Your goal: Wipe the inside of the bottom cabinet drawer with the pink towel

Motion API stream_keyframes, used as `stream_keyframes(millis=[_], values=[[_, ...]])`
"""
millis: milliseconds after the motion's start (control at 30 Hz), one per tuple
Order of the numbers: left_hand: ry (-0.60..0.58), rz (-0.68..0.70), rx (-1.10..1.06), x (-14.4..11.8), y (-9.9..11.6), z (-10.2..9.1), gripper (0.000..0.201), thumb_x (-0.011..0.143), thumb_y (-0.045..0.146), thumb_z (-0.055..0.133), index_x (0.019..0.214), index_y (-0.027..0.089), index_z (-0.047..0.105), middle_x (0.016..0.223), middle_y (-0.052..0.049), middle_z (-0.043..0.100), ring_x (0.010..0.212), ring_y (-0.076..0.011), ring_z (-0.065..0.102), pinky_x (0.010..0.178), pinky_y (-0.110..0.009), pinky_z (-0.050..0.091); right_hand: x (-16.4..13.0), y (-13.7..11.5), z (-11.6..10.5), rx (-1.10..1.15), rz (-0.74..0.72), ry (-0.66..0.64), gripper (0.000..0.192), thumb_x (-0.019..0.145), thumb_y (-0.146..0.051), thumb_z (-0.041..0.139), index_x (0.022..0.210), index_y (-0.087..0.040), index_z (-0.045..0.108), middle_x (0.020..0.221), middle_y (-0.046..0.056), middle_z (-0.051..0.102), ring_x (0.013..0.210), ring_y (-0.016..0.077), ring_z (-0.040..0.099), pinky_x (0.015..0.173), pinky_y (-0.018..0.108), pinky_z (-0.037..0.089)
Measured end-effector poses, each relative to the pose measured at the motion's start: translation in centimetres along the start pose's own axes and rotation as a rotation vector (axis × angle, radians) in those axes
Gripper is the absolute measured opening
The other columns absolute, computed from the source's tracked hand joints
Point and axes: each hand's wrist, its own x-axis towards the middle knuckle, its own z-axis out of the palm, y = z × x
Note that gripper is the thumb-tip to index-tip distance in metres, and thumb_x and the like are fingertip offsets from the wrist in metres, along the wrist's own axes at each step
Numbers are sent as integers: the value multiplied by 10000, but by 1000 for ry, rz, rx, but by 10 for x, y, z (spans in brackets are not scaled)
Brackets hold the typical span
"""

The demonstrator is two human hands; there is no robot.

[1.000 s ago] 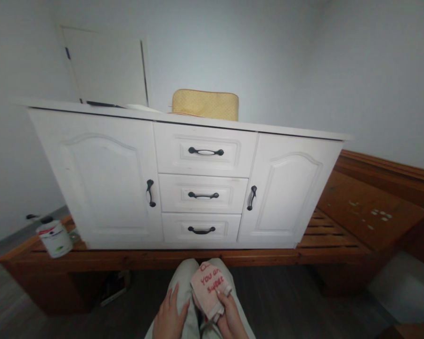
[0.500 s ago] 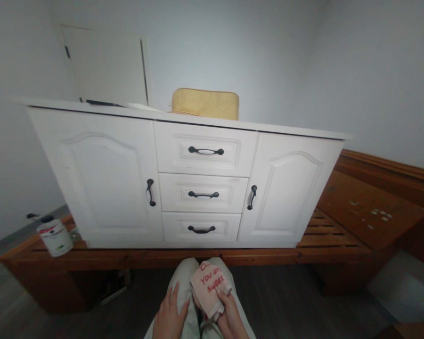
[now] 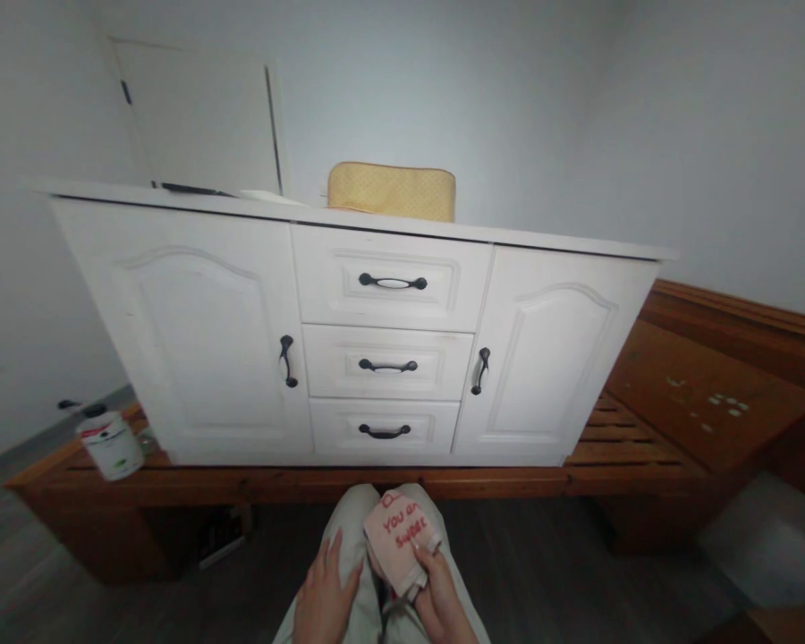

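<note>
Low in the head view, my left hand (image 3: 326, 592) rests on my left thigh with its fingers spread and nothing in it. My right hand (image 3: 437, 597) grips a folded pink cloth (image 3: 394, 553) by its lower right corner, thumb on top. Red lettering on the cloth reads "You ar... sweet", partly cut off by the folds. The cloth lies over my knees; the fingers beneath it are hidden. Just past my knees stands a white cabinet (image 3: 207, 340) with two doors and, between them, a column of three closed drawers (image 3: 436, 362) with dark handles.
The cabinet stands on a slatted wooden bench (image 3: 295, 484). A yellow woven case (image 3: 393, 192) and a dark flat object (image 3: 194, 190) are on its top. At the left end of the bench is a white bottle with a dark cap (image 3: 113, 447); a brown wooden panel (image 3: 704, 394) lies at the right.
The view has shifted slightly, so the cabinet appears a little higher and the bottle further right. Both hands and the cloth stay in the same pose.
</note>
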Motion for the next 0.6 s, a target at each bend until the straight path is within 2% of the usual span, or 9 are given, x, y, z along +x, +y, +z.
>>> stream_keyframes(millis=[167, 300, 467, 600], values=[[33, 10, 26, -4, 5, -2, 674, 961, 491, 335, 1526, 123, 351, 1544, -194, 464, 1404, -316, 474, 1122, -437, 405, -8, -4, 10, -17, 18, -27, 511, 602, -271, 883, 1064, -150, 700, 1061, 121, 803, 980, 282, 751, 980, 466, 549], [45, 21, 18, -7, 8, -4, 670, 966, 513, 352, 1522, 140, 362, 1535, -186, 477, 1400, -313, 475, 1128, -429, 394, -12, -8, 16, -53, 52, -1, 484, 628, -255, 870, 1068, -147, 702, 1075, 126, 798, 950, 260, 756, 939, 433, 567], [16, -1, 16, -7, 10, -10, 679, 962, 508, 378, 1529, 136, 347, 1533, -189, 477, 1391, -318, 483, 1121, -423, 400, -9, -8, 15, -76, 66, 38, 515, 619, -244, 875, 1095, -155, 699, 1066, 118, 800, 954, 260, 754, 959, 445, 560], [7, -7, 15, -4, 12, -13, 677, 958, 500, 384, 1533, 144, 346, 1531, -196, 481, 1386, -324, 492, 1102, -442, 425, -3, -5, 12, -65, 76, 6, 562, 642, -252, 864, 1162, -155, 676, 1081, 122, 793, 1031, 278, 737, 997, 465, 540]])
